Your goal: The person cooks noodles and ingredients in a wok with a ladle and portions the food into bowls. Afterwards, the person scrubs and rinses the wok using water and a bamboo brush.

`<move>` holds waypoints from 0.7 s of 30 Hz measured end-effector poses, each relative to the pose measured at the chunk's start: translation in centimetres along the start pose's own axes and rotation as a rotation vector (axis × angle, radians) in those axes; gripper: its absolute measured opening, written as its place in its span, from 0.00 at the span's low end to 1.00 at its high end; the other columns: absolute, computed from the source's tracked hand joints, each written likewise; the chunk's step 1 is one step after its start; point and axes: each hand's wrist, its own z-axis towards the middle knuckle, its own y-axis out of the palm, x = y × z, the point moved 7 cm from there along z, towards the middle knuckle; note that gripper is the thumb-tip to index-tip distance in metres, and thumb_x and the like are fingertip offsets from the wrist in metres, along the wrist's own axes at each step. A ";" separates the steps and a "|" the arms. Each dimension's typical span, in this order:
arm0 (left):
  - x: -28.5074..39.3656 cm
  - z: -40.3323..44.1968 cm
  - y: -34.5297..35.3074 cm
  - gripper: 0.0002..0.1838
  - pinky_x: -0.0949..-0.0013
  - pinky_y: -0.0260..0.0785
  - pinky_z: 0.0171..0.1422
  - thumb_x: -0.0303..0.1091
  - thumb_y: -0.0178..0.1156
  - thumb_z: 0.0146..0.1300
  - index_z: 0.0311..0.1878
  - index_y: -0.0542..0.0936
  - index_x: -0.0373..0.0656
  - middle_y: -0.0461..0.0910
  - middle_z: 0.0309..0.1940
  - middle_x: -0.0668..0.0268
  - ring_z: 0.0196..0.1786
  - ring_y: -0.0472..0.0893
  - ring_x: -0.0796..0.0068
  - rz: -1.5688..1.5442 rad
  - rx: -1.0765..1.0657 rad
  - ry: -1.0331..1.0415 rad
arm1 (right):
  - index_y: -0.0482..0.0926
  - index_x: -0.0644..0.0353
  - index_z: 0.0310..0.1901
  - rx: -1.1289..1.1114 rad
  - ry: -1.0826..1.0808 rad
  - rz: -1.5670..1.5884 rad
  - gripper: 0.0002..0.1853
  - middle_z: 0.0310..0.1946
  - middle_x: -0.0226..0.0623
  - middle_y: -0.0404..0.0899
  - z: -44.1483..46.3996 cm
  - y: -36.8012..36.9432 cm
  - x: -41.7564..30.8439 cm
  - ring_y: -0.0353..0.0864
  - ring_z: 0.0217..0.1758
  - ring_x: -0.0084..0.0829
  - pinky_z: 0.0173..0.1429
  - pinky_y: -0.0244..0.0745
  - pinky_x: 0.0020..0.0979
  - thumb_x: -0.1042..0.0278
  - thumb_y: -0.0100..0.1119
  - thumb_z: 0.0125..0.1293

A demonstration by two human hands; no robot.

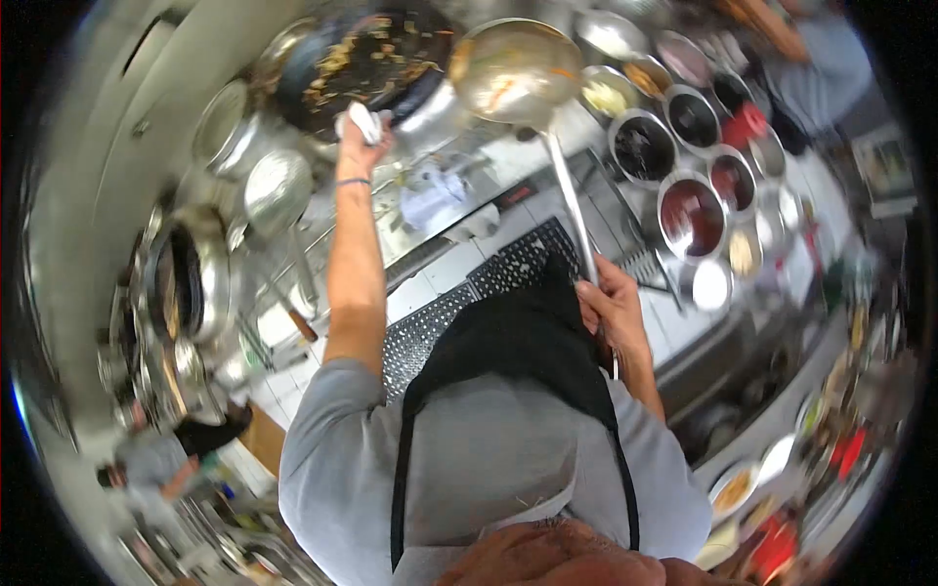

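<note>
My left hand [365, 142] is closed round a white cloth [362, 121] at the near rim of a large dark wok [396, 98]. Inside the wok lie scattered pieces of food [342, 63]. My right hand [614, 305] is wrapped round the long metal handle of a big ladle [516, 70], low and to the right of my apron. The ladle's wide round bowl is raised just right of the wok, with bits of orange food and a shiny film in it. The wok's grip under the cloth is hidden.
Several round containers of sauces and ingredients [692, 217] stand at the right. A perforated strainer [278, 188] and a second wok [178, 278] are at the left. A person [821, 63] is at the upper right, another [156, 459] at the lower left. A black mat [440, 322] covers floor tiles.
</note>
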 end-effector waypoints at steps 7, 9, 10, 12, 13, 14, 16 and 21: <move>-10.2 -19.4 -1.5 0.16 0.70 0.75 0.33 0.36 0.68 0.60 0.50 0.80 0.42 0.84 0.36 0.65 0.33 0.83 0.72 0.457 0.326 0.262 | 0.72 0.61 0.65 -0.184 0.016 0.034 0.23 0.21 0.24 0.68 6.1 -4.8 -3.9 0.64 0.15 0.16 0.16 0.59 0.20 0.68 0.61 0.71; -9.4 -21.7 -3.5 0.25 0.68 0.76 0.37 0.38 0.69 0.57 0.54 0.77 0.34 0.85 0.39 0.62 0.35 0.83 0.71 0.749 0.501 0.395 | 0.74 0.62 0.58 -0.202 0.018 0.009 0.17 0.22 0.25 0.69 8.5 -4.9 -4.4 0.63 0.14 0.16 0.15 0.58 0.21 0.63 0.59 0.73; -8.3 -22.4 -5.6 0.28 0.67 0.76 0.38 0.39 0.70 0.56 0.55 0.76 0.31 0.85 0.40 0.61 0.36 0.83 0.70 0.870 0.580 0.485 | 0.75 0.62 0.56 -0.200 0.014 -0.014 0.16 0.23 0.26 0.69 9.6 -4.8 -4.8 0.63 0.14 0.16 0.15 0.58 0.21 0.63 0.59 0.73; -6.2 -24.6 -6.6 0.36 0.61 0.78 0.46 0.40 0.71 0.51 0.59 0.72 0.27 0.86 0.41 0.50 0.40 0.86 0.58 1.086 0.776 0.745 | 0.75 0.63 0.53 -0.195 -0.006 -0.063 0.13 0.24 0.27 0.70 11.8 -3.6 -6.3 0.62 0.14 0.16 0.14 0.58 0.22 0.63 0.57 0.74; -5.7 -25.3 -6.9 0.36 0.58 0.78 0.47 0.40 0.71 0.50 0.59 0.72 0.28 0.85 0.42 0.45 0.42 0.86 0.52 1.189 0.890 0.756 | 0.75 0.63 0.53 -0.253 -0.007 -0.068 0.13 0.25 0.28 0.70 13.5 -3.8 -5.7 0.62 0.14 0.16 0.14 0.59 0.22 0.64 0.56 0.74; -5.4 -26.1 -7.3 0.36 0.56 0.78 0.49 0.40 0.71 0.50 0.59 0.72 0.29 0.84 0.42 0.41 0.44 0.86 0.46 1.292 1.010 0.757 | 0.75 0.64 0.55 -0.265 -0.033 -0.127 0.14 0.25 0.28 0.71 14.7 -3.1 -6.1 0.63 0.15 0.17 0.14 0.59 0.22 0.66 0.56 0.75; -6.0 -26.1 -7.5 0.36 0.54 0.77 0.51 0.41 0.71 0.49 0.59 0.72 0.30 0.83 0.43 0.37 0.47 0.84 0.43 1.329 0.936 0.704 | 0.76 0.63 0.56 -0.303 -0.088 -0.165 0.14 0.25 0.28 0.71 16.2 0.2 -8.0 0.63 0.16 0.17 0.14 0.59 0.22 0.66 0.55 0.74; -6.0 -24.1 -7.9 0.36 0.51 0.76 0.54 0.44 0.72 0.50 0.58 0.73 0.32 0.83 0.42 0.41 0.47 0.83 0.40 1.316 0.795 0.672 | 0.69 0.61 0.63 -0.571 -0.187 -0.046 0.22 0.28 0.30 0.72 18.9 14.5 -12.7 0.67 0.17 0.21 0.17 0.64 0.25 0.57 0.56 0.75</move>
